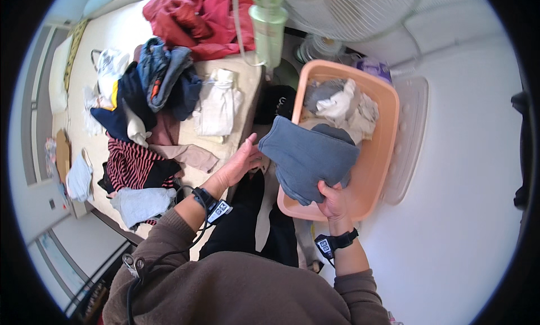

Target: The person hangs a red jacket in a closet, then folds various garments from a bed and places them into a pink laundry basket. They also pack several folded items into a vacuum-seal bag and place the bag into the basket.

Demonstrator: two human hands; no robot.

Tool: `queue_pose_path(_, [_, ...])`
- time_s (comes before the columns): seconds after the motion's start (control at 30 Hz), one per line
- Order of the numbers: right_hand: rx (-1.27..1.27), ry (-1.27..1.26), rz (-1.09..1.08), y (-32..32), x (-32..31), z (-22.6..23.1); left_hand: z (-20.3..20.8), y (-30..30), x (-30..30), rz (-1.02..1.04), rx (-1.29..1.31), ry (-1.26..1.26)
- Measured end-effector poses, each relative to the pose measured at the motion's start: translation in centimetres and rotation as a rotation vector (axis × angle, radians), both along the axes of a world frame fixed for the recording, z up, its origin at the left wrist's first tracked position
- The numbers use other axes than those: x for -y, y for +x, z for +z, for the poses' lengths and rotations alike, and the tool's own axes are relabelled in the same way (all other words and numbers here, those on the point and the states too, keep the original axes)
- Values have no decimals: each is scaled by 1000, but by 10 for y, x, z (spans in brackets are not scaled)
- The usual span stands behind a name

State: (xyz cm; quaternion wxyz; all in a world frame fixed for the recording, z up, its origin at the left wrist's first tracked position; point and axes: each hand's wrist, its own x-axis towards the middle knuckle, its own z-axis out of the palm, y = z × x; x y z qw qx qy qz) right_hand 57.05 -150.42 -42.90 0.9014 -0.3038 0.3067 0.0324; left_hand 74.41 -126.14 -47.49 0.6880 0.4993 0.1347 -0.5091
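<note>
**Grey garment held over the pink basket**

Bedroom w/ pale walls; a bed [242,108] fills the upper left of the frame, covered in loose clothes: red pile [197,18] at top centre, denim piece [166,77] below it, white folded top [216,102] mid-bed, striped shirt [132,164] at left centre. White fan [349,10] at top centre-right. Pink laundry basket [382,139] sits right of centre, w/ pale and grey clothes inside.

Grey garment [306,156] is at frame centre, held up over the basket's near-left corner, roughly folded, lower edge drooping. Right hand [333,201] grips its bottom edge, fingers closed around a bunch of cloth. Left hand [239,164] is at the garment's left edge, fingers stretched out and loosely spread; whether it actually pinches the cloth I can't tell, contact point is hidden. Both wrists carry black straps w/ small tags.

Handling, as a judgement: soft knit, light, limp, not slippery, not fragile. It sags wherever unsupported, so best held at two spread points along one edge or at corners/shoulders; a single bunch grip lets the rest hang and unfold.
</note>
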Motion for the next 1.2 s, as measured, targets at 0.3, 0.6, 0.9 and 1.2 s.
queue_pose_path(0.3, [-111,225,-111,-115,26,-9,-6,-54,59,-420,-261,-102])
queue_pose_path(0.6, [-147,518,-262,-163,-26,-112,100,-74,107,-214,-389,-127])
queue_pose_path(0.9, [25,390,-452,-135,-41,-128,126,-148,168,-617,-542,-248])
queue_pose_path(1.2, [-397,126,-1065,-221,67,-202,56,-118,124,-612,-11,52])
